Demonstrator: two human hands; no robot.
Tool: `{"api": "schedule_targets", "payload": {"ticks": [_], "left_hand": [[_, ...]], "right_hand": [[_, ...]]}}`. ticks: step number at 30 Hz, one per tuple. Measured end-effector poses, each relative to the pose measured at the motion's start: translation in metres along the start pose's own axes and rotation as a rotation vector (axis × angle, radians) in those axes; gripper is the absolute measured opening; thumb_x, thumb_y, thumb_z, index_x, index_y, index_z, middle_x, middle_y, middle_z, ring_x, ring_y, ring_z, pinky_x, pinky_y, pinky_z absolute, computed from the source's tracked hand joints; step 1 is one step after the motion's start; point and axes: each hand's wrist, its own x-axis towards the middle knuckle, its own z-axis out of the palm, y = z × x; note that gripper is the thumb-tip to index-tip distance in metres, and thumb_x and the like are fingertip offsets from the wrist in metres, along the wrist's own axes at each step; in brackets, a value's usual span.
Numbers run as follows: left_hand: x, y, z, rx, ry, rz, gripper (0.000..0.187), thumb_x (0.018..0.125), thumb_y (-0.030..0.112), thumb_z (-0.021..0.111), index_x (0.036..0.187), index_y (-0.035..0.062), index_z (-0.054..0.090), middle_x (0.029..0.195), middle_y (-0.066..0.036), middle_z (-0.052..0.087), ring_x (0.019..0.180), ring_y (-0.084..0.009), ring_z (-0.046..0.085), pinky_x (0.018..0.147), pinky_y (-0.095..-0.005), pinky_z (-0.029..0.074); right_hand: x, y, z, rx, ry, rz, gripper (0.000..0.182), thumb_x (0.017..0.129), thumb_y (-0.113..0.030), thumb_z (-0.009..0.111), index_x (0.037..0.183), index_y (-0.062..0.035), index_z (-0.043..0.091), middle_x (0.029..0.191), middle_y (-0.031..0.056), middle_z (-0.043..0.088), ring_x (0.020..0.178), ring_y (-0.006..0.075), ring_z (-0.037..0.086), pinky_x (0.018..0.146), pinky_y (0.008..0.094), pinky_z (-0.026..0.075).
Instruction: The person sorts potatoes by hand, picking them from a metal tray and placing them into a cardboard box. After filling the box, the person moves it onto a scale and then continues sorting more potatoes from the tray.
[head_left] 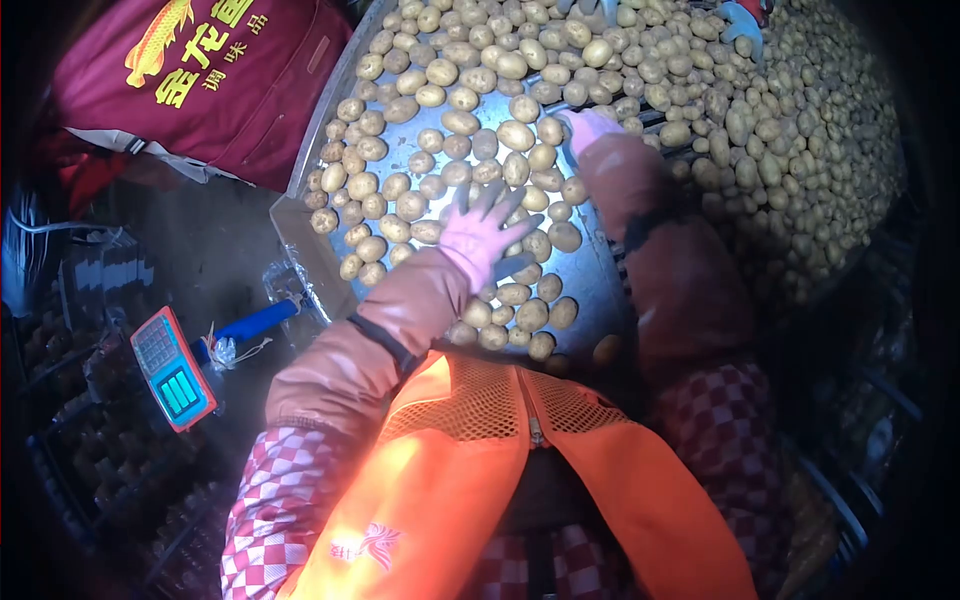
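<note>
My left hand (482, 232), in a pink glove with grey fingers, lies palm down with its fingers spread over loose potatoes (515, 136) on a metal tray (598, 262). My right hand (588, 130), in a similar pink glove, reaches farther forward, at the border between the tray and the large heap of potatoes (760, 150). Its fingertips point left, close to a few potatoes. Those fingers are partly hidden, so whether they grip anything does not show.
Another person's blue-gloved hand (743, 28) touches the heap at the top right; a second gloved hand (592, 8) shows at the top edge. At left are a maroon padded cover (250, 110) with yellow lettering and a scale display (172, 368) on a blue post.
</note>
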Motion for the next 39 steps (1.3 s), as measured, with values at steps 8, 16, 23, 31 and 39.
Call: {"api": "schedule_targets", "payload": {"ticks": [8, 16, 23, 31, 39], "left_hand": [[-0.041, -0.03, -0.017, 0.071, 0.023, -0.237, 0.051, 0.085, 0.035, 0.065, 0.134, 0.0238, 0.054, 0.142, -0.01, 0.047, 0.131, -0.034, 0.043, 0.107, -0.0593, 0.028], [0.008, 0.019, -0.012, -0.056, -0.172, -0.071, 0.031, 0.088, 0.016, 0.059, 0.118, 0.0172, 0.063, 0.125, -0.011, 0.06, 0.104, -0.0335, 0.062, 0.084, -0.0429, 0.051], [0.06, 0.013, 0.002, -0.08, -0.429, -0.317, 0.029, 0.093, 0.026, 0.053, 0.119, 0.0192, 0.063, 0.121, -0.017, 0.062, 0.107, -0.0354, 0.063, 0.09, -0.0438, 0.05], [0.012, 0.094, -0.019, -0.322, -0.158, 0.12, 0.03, 0.093, 0.031, 0.06, 0.117, 0.0129, 0.062, 0.105, -0.014, 0.066, 0.099, -0.0344, 0.063, 0.087, -0.0473, 0.047], [-0.034, 0.088, 0.007, 0.066, -0.303, -0.043, 0.062, 0.087, 0.045, 0.063, 0.142, 0.0226, 0.046, 0.142, -0.017, 0.046, 0.133, -0.0403, 0.04, 0.11, -0.0602, 0.025]], "right_hand": [[-0.138, 0.065, 0.005, 1.291, -0.08, 0.51, 0.034, 0.099, -0.034, 0.05, 0.125, -0.0139, 0.06, 0.117, 0.0068, 0.062, 0.109, 0.0161, 0.058, 0.086, 0.0342, 0.049], [-0.26, 0.077, 0.095, 1.285, 0.235, 0.168, 0.037, 0.101, -0.036, 0.045, 0.127, -0.0105, 0.054, 0.102, 0.0064, 0.062, 0.093, 0.0224, 0.063, 0.072, 0.0339, 0.052], [-0.3, 0.006, 0.09, 2.024, 0.017, 0.367, 0.04, 0.098, -0.03, 0.042, 0.133, -0.012, 0.051, 0.104, 0.0068, 0.062, 0.088, 0.0213, 0.064, 0.064, 0.0302, 0.049], [-0.298, -0.023, 0.068, 1.899, 0.019, 0.404, 0.043, 0.096, -0.022, 0.044, 0.137, -0.0108, 0.05, 0.121, 0.0096, 0.059, 0.095, 0.0218, 0.064, 0.061, 0.0263, 0.047], [-0.322, -0.012, 0.116, 2.421, 0.346, 0.201, 0.049, 0.097, -0.039, 0.045, 0.133, -0.0059, 0.052, 0.137, 0.0118, 0.052, 0.108, 0.0247, 0.056, 0.075, 0.0288, 0.047]]}}
